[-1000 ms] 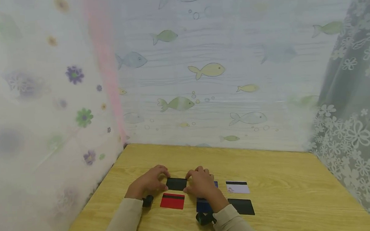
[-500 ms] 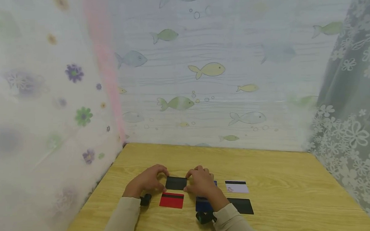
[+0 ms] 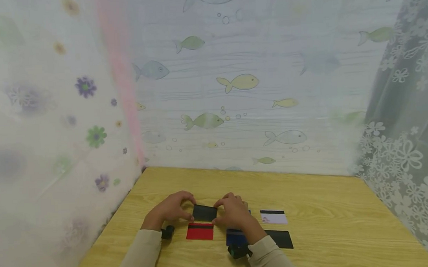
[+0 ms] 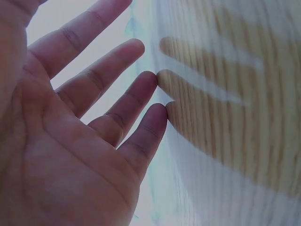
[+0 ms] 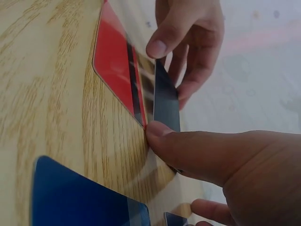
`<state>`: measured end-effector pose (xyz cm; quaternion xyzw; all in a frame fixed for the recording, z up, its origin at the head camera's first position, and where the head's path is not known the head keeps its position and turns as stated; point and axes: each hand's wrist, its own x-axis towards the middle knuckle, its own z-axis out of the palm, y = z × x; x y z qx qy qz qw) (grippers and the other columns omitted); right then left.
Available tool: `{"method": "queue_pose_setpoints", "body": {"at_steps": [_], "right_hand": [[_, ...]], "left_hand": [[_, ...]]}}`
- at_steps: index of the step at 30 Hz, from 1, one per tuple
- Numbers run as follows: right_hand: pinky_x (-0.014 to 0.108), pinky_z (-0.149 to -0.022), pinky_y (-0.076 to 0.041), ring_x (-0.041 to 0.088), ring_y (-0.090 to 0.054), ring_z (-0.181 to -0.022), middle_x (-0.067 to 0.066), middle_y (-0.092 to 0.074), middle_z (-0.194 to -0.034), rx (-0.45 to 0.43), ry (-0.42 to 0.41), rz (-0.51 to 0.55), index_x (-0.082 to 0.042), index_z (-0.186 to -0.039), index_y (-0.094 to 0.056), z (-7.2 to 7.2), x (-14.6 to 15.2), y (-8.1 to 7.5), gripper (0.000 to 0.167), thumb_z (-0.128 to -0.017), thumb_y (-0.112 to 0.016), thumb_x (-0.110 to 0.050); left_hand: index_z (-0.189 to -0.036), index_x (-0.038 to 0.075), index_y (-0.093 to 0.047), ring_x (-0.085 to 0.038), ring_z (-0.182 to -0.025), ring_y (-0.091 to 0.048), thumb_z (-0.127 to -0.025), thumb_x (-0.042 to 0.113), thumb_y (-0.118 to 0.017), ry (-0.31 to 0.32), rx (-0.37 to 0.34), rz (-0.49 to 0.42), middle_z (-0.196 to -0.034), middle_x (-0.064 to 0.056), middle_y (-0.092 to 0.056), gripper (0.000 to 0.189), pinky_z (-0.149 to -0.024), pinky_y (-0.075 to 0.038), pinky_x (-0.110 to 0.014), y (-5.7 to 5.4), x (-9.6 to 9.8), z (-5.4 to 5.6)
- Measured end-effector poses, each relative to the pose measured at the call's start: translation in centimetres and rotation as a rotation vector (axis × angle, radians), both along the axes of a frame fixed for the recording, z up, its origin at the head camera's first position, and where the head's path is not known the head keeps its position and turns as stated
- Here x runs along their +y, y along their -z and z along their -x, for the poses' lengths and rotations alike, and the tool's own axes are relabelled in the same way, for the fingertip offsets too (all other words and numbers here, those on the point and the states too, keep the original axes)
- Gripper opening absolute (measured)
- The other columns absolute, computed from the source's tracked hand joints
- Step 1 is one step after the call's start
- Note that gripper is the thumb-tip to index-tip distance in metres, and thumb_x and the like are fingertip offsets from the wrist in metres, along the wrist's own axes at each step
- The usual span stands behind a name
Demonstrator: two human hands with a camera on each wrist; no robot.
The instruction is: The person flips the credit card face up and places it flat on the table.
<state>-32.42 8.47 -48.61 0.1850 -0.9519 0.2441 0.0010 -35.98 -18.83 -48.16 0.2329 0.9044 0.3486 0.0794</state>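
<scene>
A black card [image 3: 205, 213] stands between both hands, its near edge appearing slightly raised in the right wrist view. My left hand [image 3: 169, 207] holds its left side, thumb at the near corner and index finger at the far one. From the right, my right hand [image 3: 233, 213] pinches the opposite side likewise, its thumb [image 5: 188, 148] on the near corner. Just in front lies a red card [image 3: 199, 232] with a dark stripe. In the left wrist view, the left hand's other fingers [image 4: 146, 127] are spread, little finger at the wooden table [image 4: 244, 117]; the card is out of that view.
Under the right forearm lies a blue card [image 3: 235, 237]; another blue card [image 3: 250, 213] is mostly hidden behind the right hand. Farther right lie a white card [image 3: 273, 218] with a black stripe and a second black card [image 3: 283, 239]. Printed curtains [image 3: 198, 91] border the table.
The held black card has turned slightly clockwise, its right side coming a little nearer. The red card has straightened slightly. Both hands stay nearly in place.
</scene>
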Motion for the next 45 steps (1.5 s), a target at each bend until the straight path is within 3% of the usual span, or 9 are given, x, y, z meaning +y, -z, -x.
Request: {"method": "queue_pose_setpoints", "body": {"at_steps": [10,18,24,30,33,37,39,42,45], "right_hand": [[0.069,-0.098,-0.038,0.04,-0.053,-0.122,0.011,-0.058,-0.138,0.025,-0.024,0.012,-0.026,-0.118,-0.078,0.2,0.4,0.0,0.045,-0.08,-0.088,-0.047],[0.07,-0.1,-0.038,0.042,-0.051,-0.128,0.011,-0.056,-0.144,0.044,-0.054,0.015,-0.022,-0.12,-0.078,0.6,0.7,-0.6,0.047,-0.081,-0.087,-0.047],[0.07,-0.1,-0.039,0.042,-0.051,-0.13,0.007,-0.058,-0.144,0.118,-0.074,0.01,-0.024,-0.113,-0.08,0.9,0.8,-0.3,0.043,-0.079,-0.088,-0.049],[0.067,-0.1,-0.041,0.038,-0.052,-0.13,0.005,-0.06,-0.141,0.114,-0.112,0.061,-0.023,-0.11,-0.079,1.0,0.1,0.2,0.039,-0.08,-0.085,-0.047],[0.066,-0.103,-0.041,0.036,-0.052,-0.13,0.004,-0.06,-0.14,0.095,-0.131,0.104,-0.023,-0.108,-0.076,1.1,-0.3,0.4,0.035,-0.082,-0.083,-0.045],[0.066,-0.104,-0.042,0.033,-0.059,-0.125,0.001,-0.067,-0.129,0.11,-0.125,0.194,-0.022,-0.101,-0.076,1.1,-0.9,0.2,0.016,-0.09,-0.078,-0.033],[0.067,-0.102,-0.042,0.032,-0.061,-0.122,0.001,-0.069,-0.124,0.13,-0.103,0.217,-0.021,-0.1,-0.077,1.1,-1.2,0.1,0.009,-0.094,-0.076,-0.028],[0.068,-0.098,-0.043,0.034,-0.062,-0.117,0.003,-0.07,-0.12,0.13,-0.059,0.202,-0.021,-0.102,-0.079,1.0,-1.6,-0.2,0.012,-0.095,-0.075,-0.03],[0.062,-0.087,-0.047,0.031,-0.062,-0.101,0.002,-0.067,-0.109,0.088,-0.007,0.089,-0.022,-0.096,-0.079,0.6,-1.9,-0.6,0.028,-0.087,-0.08,-0.049]], "left_hand": [[-0.111,0.029,-0.072,-0.032,-0.138,-0.051,-0.073,0.03,-0.095,-0.012,-0.016,-0.034,-0.139,-0.002,-0.062,0.044,-0.11,-0.041,-0.061,-0.1,0.2,0.1],[-0.121,0.026,-0.07,-0.043,-0.143,-0.046,-0.083,0.034,-0.088,0.022,-0.034,-0.112,-0.145,-0.005,-0.059,0.043,-0.111,-0.039,-0.066,-0.5,0.0,0.1],[-0.123,0.025,-0.068,-0.041,-0.143,-0.046,-0.085,0.033,-0.086,0.041,-0.053,-0.174,-0.142,-0.003,-0.061,0.043,-0.114,-0.035,-0.067,-0.5,0.0,0.0],[-0.128,0.015,-0.068,-0.036,-0.14,-0.049,-0.088,0.032,-0.083,0.072,-0.033,-0.21,-0.144,-0.007,-0.061,0.046,-0.114,-0.035,-0.066,-0.5,-0.4,-0.1],[-0.116,0.012,-0.072,-0.033,-0.137,-0.052,-0.092,0.026,-0.08,0.083,0.018,-0.237,-0.143,-0.012,-0.061,0.029,-0.111,-0.04,-0.063,-0.9,-0.3,0.0],[-0.11,0.005,-0.073,-0.029,-0.119,-0.065,-0.096,0.017,-0.075,0.12,0.0,-0.266,-0.13,-0.017,-0.067,0.018,-0.098,-0.054,-0.049,-1.0,0.8,0.5],[-0.113,0.004,-0.072,-0.026,-0.108,-0.07,-0.096,0.016,-0.075,0.101,-0.035,-0.248,-0.121,-0.016,-0.07,0.021,-0.089,-0.058,-0.041,-0.9,1.5,0.7],[-0.114,0.007,-0.073,-0.021,-0.101,-0.071,-0.093,0.019,-0.079,0.017,-0.06,-0.169,-0.116,-0.009,-0.071,0.025,-0.082,-0.059,-0.036,-0.7,2.3,0.8],[-0.116,0.011,-0.074,-0.019,-0.101,-0.069,-0.09,0.021,-0.082,-0.049,-0.061,-0.071,-0.116,-0.003,-0.071,0.029,-0.083,-0.058,-0.038,-0.5,2.5,0.8]]}}
